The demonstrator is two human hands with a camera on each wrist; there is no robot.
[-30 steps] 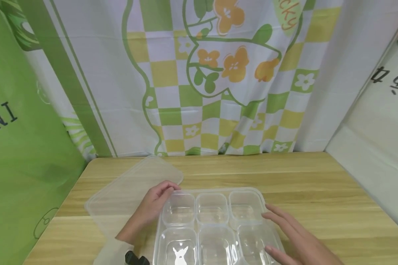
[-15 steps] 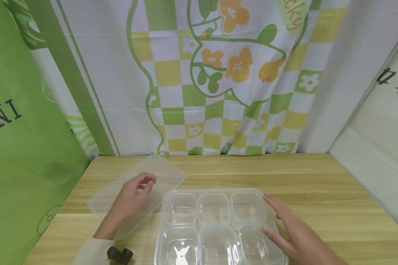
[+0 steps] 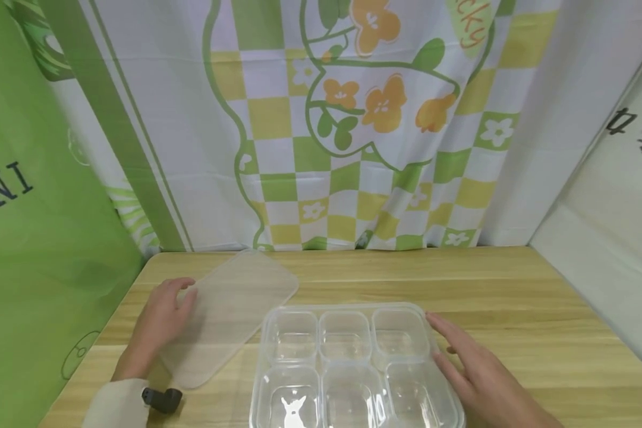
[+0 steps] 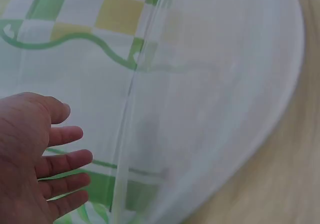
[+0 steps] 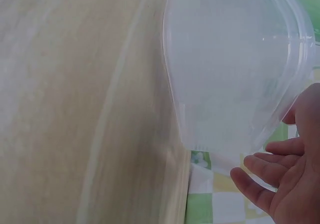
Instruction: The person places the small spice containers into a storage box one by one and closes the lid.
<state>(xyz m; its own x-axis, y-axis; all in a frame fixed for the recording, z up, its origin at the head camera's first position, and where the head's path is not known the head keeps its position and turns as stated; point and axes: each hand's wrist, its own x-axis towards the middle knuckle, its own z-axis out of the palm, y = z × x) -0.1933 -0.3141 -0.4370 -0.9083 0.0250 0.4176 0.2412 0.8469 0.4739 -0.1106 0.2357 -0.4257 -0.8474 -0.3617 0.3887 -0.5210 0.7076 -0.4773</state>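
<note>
A clear plastic container (image 3: pixel 348 362) with several square compartments stands on the table. At its right rim is my right hand (image 3: pixel 473 368), fingers slightly bent and spread. The right wrist view shows the container's side wall (image 5: pixel 225 74) with the thumb and fingers of that hand (image 5: pixel 290 164) right by the rim. A flat translucent lid (image 3: pixel 235 321) lies askew to the left of the container. My left hand (image 3: pixel 163 315) is over the lid's left edge, holding nothing. In the left wrist view, its fingers (image 4: pixel 65 163) are loosely extended beside the lid (image 4: pixel 225 84).
The wooden table (image 3: pixel 524 309) extends right of and behind the container. A patterned curtain (image 3: pixel 353 148) hangs along its back edge. Green cloth (image 3: pixel 43 267) borders the left, white cloth (image 3: pixel 610 261) the right. A small black device (image 3: pixel 162 400) sits at the left sleeve.
My left hand has left the container's back left corner and moved left across the lid. My right hand has shifted slightly at the right rim. The container stays in place.
</note>
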